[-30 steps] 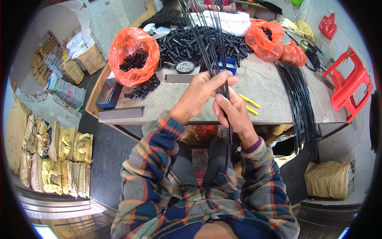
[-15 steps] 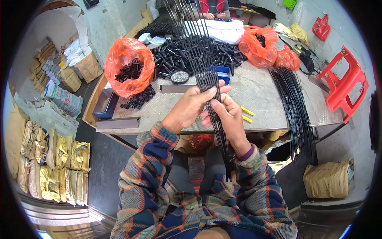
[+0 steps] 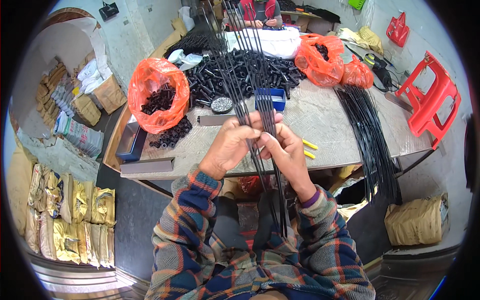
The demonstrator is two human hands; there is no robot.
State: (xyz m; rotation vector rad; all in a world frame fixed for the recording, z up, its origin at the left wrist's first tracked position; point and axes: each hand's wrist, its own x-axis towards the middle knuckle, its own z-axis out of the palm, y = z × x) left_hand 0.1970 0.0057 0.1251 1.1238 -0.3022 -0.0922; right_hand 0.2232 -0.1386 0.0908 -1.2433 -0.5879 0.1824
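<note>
Long thin black rods (image 3: 267,75) stand upright in my two hands, over the table's near edge, fanned into two groups. My left hand (image 3: 235,142) is closed on the left group, thumb across the rods. My right hand (image 3: 286,152) pinches the right group between thumb and fingers, its fingertips close to those of the left. The lower ends hang down in front of my legs. Just beyond the hands is a small blue box (image 3: 278,102). Yellow-handled pliers (image 3: 310,149), partly hidden, lie beside my right hand.
Black tubular parts (image 3: 215,75) heap across the table's back. Orange bags stand left (image 3: 150,117) and right (image 3: 320,70). Another rod bundle (image 3: 367,130) overhangs the right edge near a red stool (image 3: 440,100). A person (image 3: 261,15) sits opposite. Wrapped packages (image 3: 70,215) stack at left.
The single bundle has split into two groups, with a gap opening between them. My left hand has shifted slightly left with its rods. The view has shifted a little.
</note>
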